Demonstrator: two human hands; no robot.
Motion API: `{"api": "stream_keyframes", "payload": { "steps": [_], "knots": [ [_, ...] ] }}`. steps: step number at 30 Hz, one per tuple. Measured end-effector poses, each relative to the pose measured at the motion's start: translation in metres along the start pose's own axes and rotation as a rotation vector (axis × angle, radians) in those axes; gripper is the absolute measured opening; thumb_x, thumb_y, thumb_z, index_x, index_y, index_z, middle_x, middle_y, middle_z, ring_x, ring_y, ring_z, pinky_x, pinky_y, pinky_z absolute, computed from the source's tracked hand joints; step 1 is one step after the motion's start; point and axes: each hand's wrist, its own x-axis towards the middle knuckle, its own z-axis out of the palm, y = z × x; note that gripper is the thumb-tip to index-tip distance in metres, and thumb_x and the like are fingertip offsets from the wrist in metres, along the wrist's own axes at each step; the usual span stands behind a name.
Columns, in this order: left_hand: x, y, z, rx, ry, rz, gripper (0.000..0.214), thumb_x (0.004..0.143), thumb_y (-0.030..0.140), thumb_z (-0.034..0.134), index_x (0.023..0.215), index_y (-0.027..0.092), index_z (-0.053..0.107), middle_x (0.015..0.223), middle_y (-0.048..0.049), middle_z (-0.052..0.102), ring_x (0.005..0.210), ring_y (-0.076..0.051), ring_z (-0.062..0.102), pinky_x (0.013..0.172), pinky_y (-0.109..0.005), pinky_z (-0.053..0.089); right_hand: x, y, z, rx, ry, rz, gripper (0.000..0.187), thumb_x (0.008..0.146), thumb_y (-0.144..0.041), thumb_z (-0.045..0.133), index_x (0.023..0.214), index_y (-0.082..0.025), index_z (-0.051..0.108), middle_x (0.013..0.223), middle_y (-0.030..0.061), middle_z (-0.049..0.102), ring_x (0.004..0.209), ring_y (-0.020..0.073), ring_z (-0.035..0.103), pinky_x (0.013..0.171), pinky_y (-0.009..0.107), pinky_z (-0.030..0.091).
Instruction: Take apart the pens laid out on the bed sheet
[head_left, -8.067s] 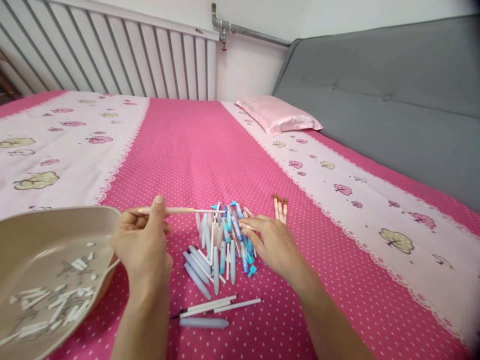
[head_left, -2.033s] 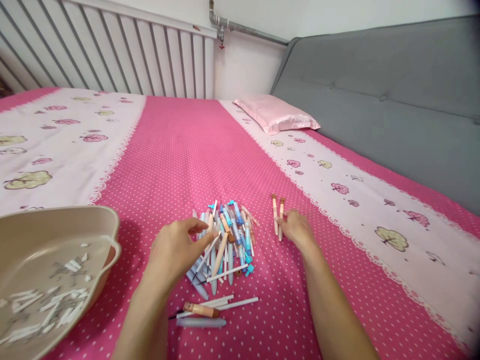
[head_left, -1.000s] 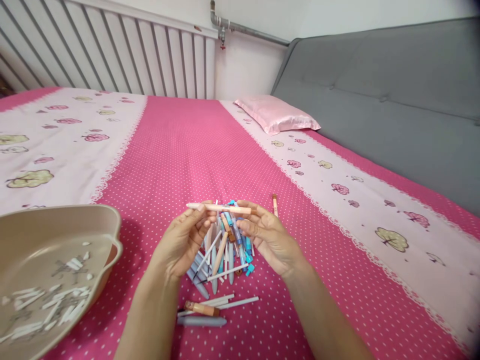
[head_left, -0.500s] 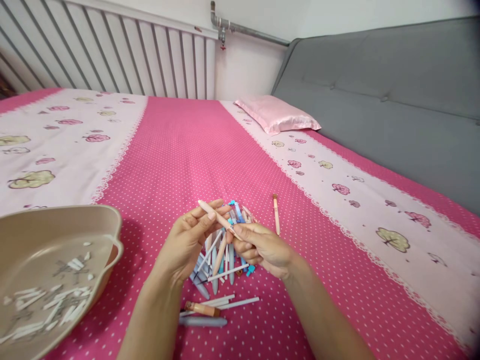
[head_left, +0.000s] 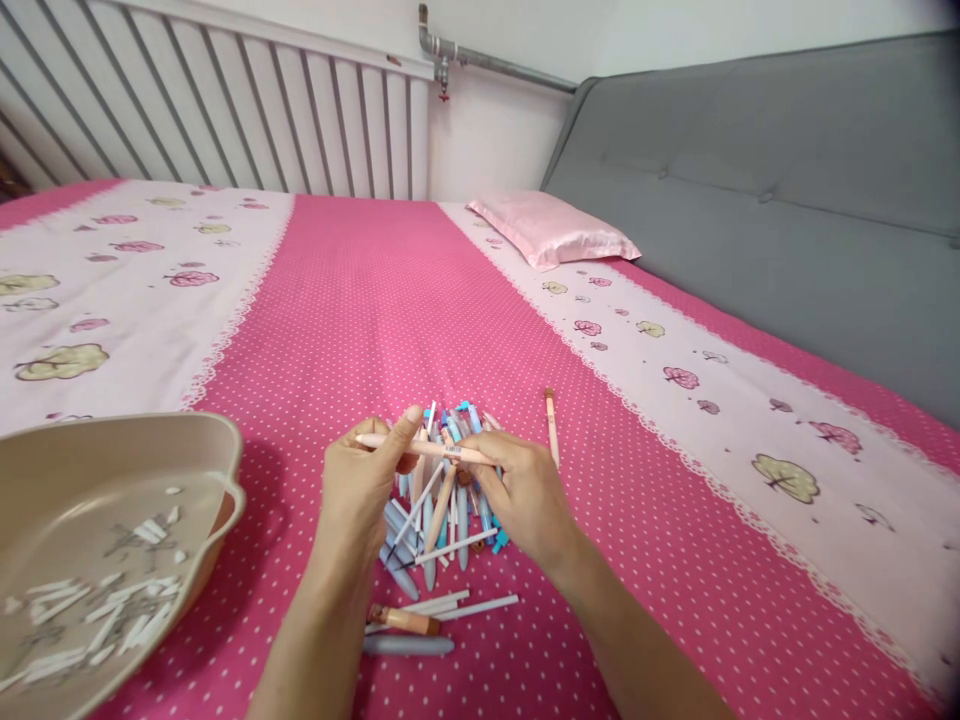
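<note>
Both hands hold one peach-coloured pen (head_left: 427,449) level above a heap of pen parts (head_left: 448,500) on the pink dotted bedsheet (head_left: 360,300). My left hand (head_left: 365,488) pinches the pen's left end between thumb and fingers. My right hand (head_left: 523,492) grips its right end, fingers curled. The heap holds blue, grey and peach barrels, caps and white refills. One more peach pen (head_left: 551,426) lies alone just right of the heap.
A beige heart-shaped tray (head_left: 217,470) with several white bits sits at the left. Loose refills and a grey barrel (head_left: 409,645) lie near me. A pink pillow (head_left: 555,230), a grey headboard (head_left: 787,200) and a radiator (head_left: 225,110) lie beyond.
My right hand took a peach pen from the right of the heap and brought it to my left hand. Both hands have since turned it from tilted to level, slightly lower.
</note>
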Motion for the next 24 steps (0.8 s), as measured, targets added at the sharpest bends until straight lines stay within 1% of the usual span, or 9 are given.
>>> {"api": "stream_keyframes", "payload": {
  "steps": [2,5,8,10,13,15,18,20,24],
  "knots": [
    [0.0,0.0,-0.002,0.037,-0.038,0.007,0.04,0.059,0.038,0.075,0.045,0.017,0.044,0.039,0.0056,0.047,0.04,-0.008,0.042,0.045,-0.021,0.034,0.0,0.001,-0.002,0.058,-0.037,0.032,0.02,0.088,-0.019,0.046,0.088,-0.021,0.065,0.076,-0.0001,0.062,0.069,0.0118,0.052,0.064,0.024,0.034],
    [0.001,0.001,-0.002,0.084,-0.045,0.056,0.036,0.061,0.036,0.074,0.047,0.018,0.046,0.04,0.0053,0.048,0.04,-0.008,0.042,0.044,-0.021,0.032,0.0,0.003,-0.006,0.226,-0.207,0.099,0.021,0.086,-0.031,0.053,0.102,-0.022,0.063,0.073,-0.002,0.059,0.06,0.0094,0.047,0.056,0.022,0.033],
    [0.0,0.002,-0.001,0.123,-0.026,0.111,0.036,0.062,0.034,0.074,0.047,0.017,0.046,0.04,0.0059,0.046,0.04,-0.007,0.04,0.044,-0.021,0.031,0.001,0.005,-0.006,0.38,-0.32,0.126,0.032,0.09,-0.042,0.044,0.089,-0.017,0.064,0.065,-0.0028,0.048,0.056,0.0078,0.04,0.054,0.021,0.031],
    [-0.001,0.002,0.0,0.117,-0.032,0.117,0.036,0.062,0.034,0.075,0.047,0.017,0.047,0.041,0.0059,0.046,0.041,-0.007,0.042,0.045,-0.02,0.033,0.002,0.007,-0.005,0.485,-0.322,0.15,0.04,0.091,-0.045,0.039,0.078,-0.015,0.062,0.062,-0.0029,0.042,0.056,0.0073,0.037,0.053,0.021,0.029],
    [-0.003,0.004,-0.002,-0.019,-0.132,0.066,0.029,0.065,0.037,0.074,0.059,0.016,0.054,0.053,0.0025,0.059,0.05,-0.01,0.054,0.051,-0.021,0.042,0.003,0.008,-0.005,0.727,-0.34,0.329,0.036,0.087,-0.047,0.047,0.08,-0.014,0.061,0.058,-0.0057,0.032,0.048,0.0053,0.026,0.045,0.02,0.018],
    [-0.004,0.007,-0.003,-0.169,-0.255,0.026,0.026,0.071,0.039,0.069,0.081,0.016,0.062,0.077,-0.0035,0.069,0.072,-0.015,0.064,0.064,-0.024,0.049,0.005,0.008,-0.007,0.882,-0.364,0.456,0.034,0.084,-0.047,0.051,0.082,-0.014,0.059,0.057,-0.0073,0.028,0.045,0.004,0.018,0.042,0.02,0.01],
    [-0.006,0.013,-0.006,-0.329,-0.422,-0.01,0.036,0.077,0.032,0.065,0.111,0.019,0.061,0.11,-0.0089,0.067,0.105,-0.02,0.06,0.088,-0.029,0.047,0.006,0.007,-0.01,1.004,-0.371,0.521,0.032,0.08,-0.045,0.057,0.082,-0.013,0.059,0.058,-0.0078,0.03,0.043,0.0027,0.014,0.041,0.02,0.006],
    [-0.007,0.016,-0.006,-0.37,-0.46,-0.027,0.036,0.076,0.026,0.066,0.111,0.02,0.062,0.113,-0.0083,0.066,0.11,-0.021,0.058,0.094,-0.03,0.044,0.006,0.008,-0.011,1.019,-0.363,0.521,0.032,0.079,-0.044,0.058,0.083,-0.012,0.061,0.058,-0.0074,0.031,0.043,0.0024,0.015,0.041,0.02,0.006],
    [-0.006,0.013,-0.004,-0.367,-0.384,-0.02,0.024,0.073,0.023,0.07,0.096,0.018,0.069,0.099,-0.006,0.071,0.099,-0.019,0.063,0.089,-0.029,0.048,0.006,0.009,-0.009,0.934,-0.281,0.462,0.03,0.081,-0.043,0.057,0.084,-0.014,0.065,0.059,-0.0061,0.035,0.045,0.003,0.02,0.041,0.019,0.011]
  ]
}}
